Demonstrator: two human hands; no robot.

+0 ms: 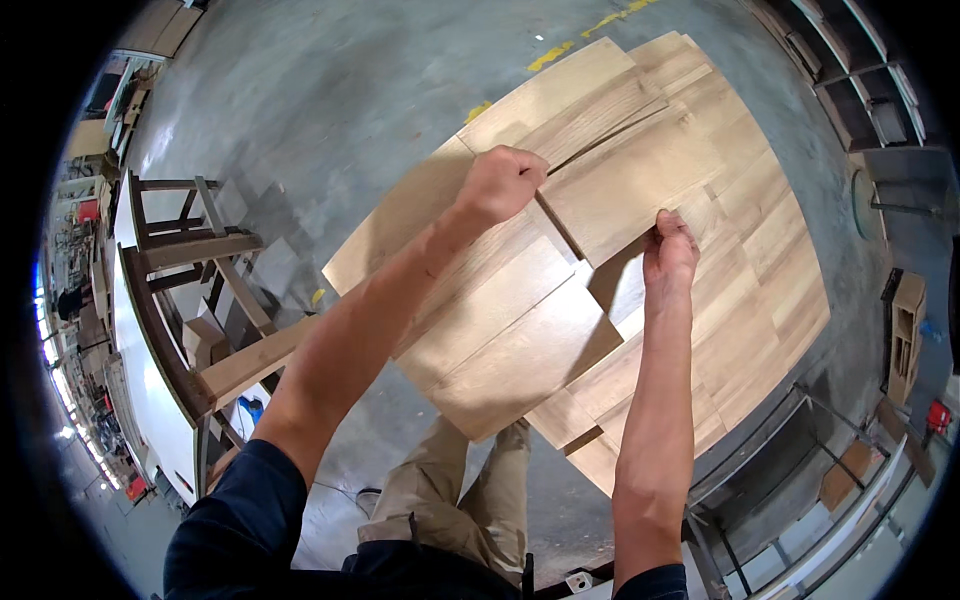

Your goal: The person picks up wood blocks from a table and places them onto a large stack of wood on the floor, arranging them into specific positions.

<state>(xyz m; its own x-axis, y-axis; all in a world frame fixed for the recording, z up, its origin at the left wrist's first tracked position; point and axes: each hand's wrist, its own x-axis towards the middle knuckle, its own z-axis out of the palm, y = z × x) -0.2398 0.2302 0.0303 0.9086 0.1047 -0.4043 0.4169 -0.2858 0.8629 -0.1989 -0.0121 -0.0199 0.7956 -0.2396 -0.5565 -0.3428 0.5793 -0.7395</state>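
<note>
Because I want it steady from this distance, my right hand (672,247) pinches the near edge of a wooden plank (625,185), apparently tilted clear of the boards (765,245) beneath. My left hand (502,185) is curled closed at the plank's left corner, probably to brace it; whether those fingers grip the wood, I cannot tell.

My left hand (503,186) is curled at the left corner of the loose plank (620,185), its fingertips hidden; my right hand (673,248) conceals part of that plank's near edge. The boards (765,265) cover whatever supports them. My right sleeve (652,582) is cut off below, and the leftmost clutter (85,210) is too small to tell.
</note>
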